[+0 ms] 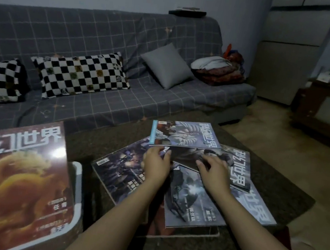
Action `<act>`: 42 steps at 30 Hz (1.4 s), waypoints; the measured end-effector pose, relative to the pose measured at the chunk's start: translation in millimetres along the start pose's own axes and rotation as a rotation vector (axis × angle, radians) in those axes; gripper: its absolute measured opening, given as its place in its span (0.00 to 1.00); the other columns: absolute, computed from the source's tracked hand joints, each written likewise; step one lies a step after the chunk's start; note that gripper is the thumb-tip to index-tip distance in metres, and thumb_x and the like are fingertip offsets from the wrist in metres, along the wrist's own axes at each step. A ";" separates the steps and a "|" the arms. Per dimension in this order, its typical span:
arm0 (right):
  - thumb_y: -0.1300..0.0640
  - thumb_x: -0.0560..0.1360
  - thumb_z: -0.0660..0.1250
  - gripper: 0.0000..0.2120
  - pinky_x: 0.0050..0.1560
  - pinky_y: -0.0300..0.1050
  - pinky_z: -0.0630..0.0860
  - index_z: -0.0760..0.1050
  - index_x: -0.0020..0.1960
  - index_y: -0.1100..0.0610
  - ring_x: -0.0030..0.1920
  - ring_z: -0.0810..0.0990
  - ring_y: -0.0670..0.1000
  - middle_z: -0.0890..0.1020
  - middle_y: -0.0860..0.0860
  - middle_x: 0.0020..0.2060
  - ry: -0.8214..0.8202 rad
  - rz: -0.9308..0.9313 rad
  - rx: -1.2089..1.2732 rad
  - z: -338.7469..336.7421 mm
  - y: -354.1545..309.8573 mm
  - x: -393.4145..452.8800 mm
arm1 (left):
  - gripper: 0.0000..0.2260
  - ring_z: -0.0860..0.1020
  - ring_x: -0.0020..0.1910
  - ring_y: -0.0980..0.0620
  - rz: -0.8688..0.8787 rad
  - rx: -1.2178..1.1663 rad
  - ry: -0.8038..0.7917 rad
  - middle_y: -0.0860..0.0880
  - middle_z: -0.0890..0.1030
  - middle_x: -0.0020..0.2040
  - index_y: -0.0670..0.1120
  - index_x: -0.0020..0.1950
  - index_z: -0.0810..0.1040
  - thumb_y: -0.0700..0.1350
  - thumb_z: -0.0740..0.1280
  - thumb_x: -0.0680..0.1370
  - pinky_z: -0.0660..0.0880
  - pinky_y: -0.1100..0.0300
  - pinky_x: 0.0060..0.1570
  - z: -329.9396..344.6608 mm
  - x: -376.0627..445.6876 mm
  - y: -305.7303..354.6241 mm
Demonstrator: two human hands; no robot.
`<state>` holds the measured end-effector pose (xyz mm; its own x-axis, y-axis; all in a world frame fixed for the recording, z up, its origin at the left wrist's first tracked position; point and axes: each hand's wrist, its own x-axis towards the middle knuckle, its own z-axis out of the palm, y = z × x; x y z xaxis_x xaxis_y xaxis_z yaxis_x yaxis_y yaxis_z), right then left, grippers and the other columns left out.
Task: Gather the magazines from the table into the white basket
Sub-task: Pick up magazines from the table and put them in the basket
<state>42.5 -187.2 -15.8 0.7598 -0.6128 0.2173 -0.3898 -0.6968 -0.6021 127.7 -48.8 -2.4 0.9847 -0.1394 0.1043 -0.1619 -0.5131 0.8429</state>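
Several magazines lie fanned out on the dark table [289, 192]. A magazine with a light blue spine [183, 136] tops the pile, and a dark-covered magazine [187, 156] sits right under it. My left hand [156, 165] pinches the near left corner of these two. My right hand [214, 172] grips the dark one's near edge. Around them lie a dark blue magazine [120, 173], a grey one [190, 200] and one at the right [239, 169]. The white basket [78, 187] stands at the near left, with a big red magazine [12, 178] lying across it.
A grey checked sofa [121, 103] runs behind the table, carrying two black-and-white chequered cushions [79, 72], a grey cushion [167, 65] and a bundle of cloth [216, 69]. A brown cabinet [327, 115] stands at the right on the wooden floor.
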 end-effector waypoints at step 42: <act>0.52 0.76 0.65 0.12 0.32 0.46 0.80 0.73 0.52 0.61 0.40 0.82 0.58 0.80 0.59 0.47 -0.155 0.615 0.978 8.1 -75.1 -47.6 | 0.04 0.82 0.39 0.47 -0.466 -0.575 -0.143 0.43 0.84 0.43 0.42 0.45 0.80 0.40 0.72 0.72 0.77 0.59 0.40 -46.5 -59.1 8.1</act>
<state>39.9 -102.7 12.8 0.6642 -0.6479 -0.3729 -0.1986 0.3280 -0.9236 71.1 -5.3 22.7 0.9188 -0.1448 -0.3672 0.3672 -0.0282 0.9297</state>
